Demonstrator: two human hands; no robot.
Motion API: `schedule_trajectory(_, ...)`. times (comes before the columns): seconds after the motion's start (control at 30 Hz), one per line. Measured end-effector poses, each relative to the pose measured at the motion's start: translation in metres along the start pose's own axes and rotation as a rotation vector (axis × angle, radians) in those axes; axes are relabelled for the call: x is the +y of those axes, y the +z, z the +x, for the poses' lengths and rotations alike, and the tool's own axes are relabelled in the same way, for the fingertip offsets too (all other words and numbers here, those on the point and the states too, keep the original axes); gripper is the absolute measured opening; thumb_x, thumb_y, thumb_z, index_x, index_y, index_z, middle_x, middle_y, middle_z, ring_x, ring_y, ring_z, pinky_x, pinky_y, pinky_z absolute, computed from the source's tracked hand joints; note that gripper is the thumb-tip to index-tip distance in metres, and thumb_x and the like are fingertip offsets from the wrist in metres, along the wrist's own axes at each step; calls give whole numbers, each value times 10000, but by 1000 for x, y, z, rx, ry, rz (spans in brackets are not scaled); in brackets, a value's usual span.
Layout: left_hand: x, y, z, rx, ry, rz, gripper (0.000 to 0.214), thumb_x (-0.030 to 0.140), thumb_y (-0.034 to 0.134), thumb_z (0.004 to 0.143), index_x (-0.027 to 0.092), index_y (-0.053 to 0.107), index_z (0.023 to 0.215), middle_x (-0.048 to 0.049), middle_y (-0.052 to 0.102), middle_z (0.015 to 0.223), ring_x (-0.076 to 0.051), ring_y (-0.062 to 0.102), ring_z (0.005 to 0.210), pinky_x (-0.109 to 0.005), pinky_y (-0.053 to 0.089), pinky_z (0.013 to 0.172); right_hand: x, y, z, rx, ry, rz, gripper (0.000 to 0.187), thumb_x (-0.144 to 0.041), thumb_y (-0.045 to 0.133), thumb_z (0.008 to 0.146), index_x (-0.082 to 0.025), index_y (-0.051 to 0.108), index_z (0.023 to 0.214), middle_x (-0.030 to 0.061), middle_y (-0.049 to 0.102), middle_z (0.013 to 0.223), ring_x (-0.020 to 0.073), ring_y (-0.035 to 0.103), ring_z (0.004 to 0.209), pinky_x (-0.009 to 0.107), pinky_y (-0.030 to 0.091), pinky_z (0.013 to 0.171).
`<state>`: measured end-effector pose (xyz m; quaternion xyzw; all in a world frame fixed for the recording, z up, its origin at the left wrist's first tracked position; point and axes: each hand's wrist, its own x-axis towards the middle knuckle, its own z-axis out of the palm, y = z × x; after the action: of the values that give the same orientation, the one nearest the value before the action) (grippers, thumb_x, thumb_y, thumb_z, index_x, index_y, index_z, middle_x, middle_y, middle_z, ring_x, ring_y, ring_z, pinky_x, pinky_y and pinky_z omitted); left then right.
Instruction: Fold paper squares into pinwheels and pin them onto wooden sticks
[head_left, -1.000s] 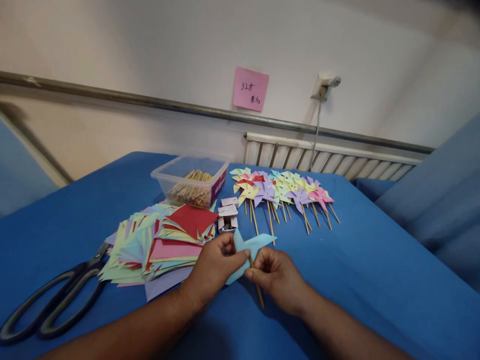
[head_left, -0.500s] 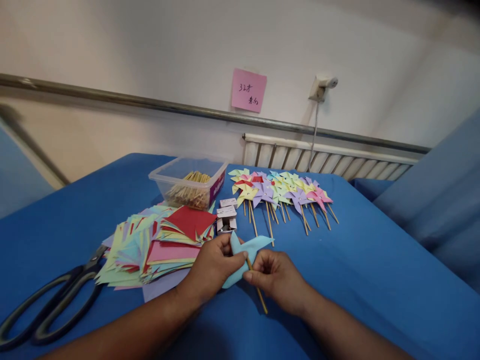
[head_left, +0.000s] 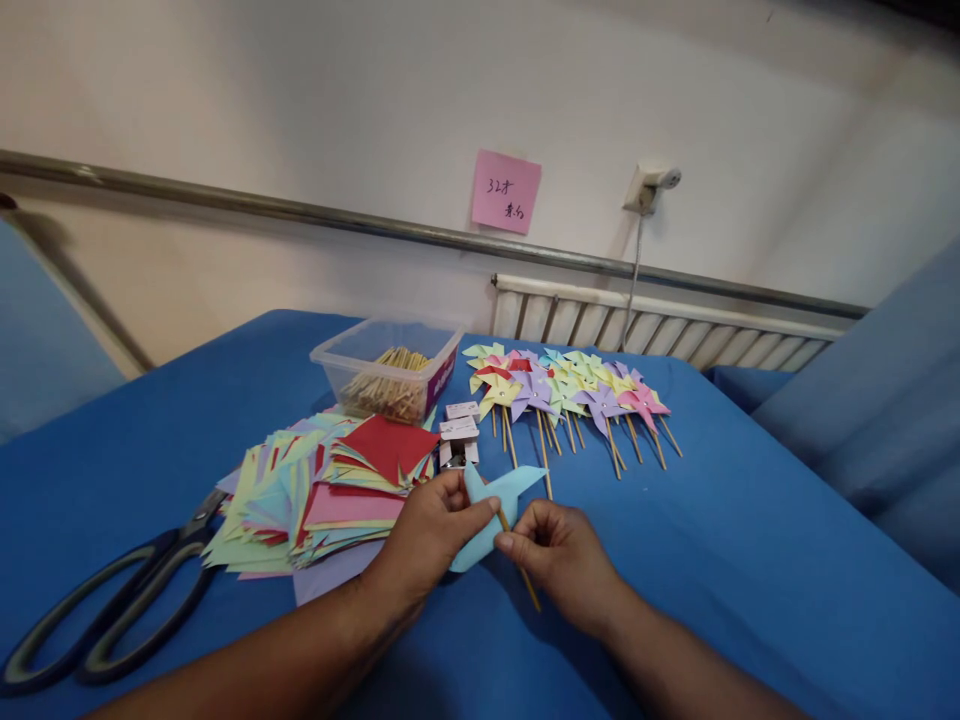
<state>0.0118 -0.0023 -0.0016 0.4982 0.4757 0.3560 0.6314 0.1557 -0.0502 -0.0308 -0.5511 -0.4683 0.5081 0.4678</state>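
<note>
Between my hands is a light-blue paper pinwheel, with the back of its blades toward me. My left hand is closed on its folded paper, the thumb pressing near the middle by the top of the stick. A thin wooden stick slants down from that spot toward me. The fingers of my right hand are closed in a pinch on the stick just below the paper. Whether a pin joins stick and paper is hidden by the left thumb.
Stacked coloured paper sheets and large scissors lie to the left. Behind are a clear plastic box of sticks and small cartons. Several pinwheels lie at the back right on the blue cloth.
The view has shifted slightly, so everything sits a little further right. Both hands keep their hold on the blue pinwheel and its stick, with hardly any movement.
</note>
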Motion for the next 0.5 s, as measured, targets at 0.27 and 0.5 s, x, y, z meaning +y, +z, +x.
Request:
schedule_trajectory(0.27, -2, -3, -1, -69, 35, -132, 307, 453, 621, 757, 173, 561, 646, 38, 543, 597, -113, 513, 585, -219, 407, 561, 7, -3, 7, 48, -19, -32, 288, -355, 673, 694, -177, 488, 562, -66, 443, 476, 67, 354, 457, 205, 289, 449)
schedule_trajectory(0.5, -2, -4, -2, -59, 19, -199, 335, 467, 556, 808, 151, 630, 889, -64, 672, 807, -170, 609, 706, -274, 463, 623, 6, -4, 10, 57, -41, 30, 351, -458, 663, 701, -163, 520, 574, -55, 463, 459, 61, 371, 410, 199, 283, 415)
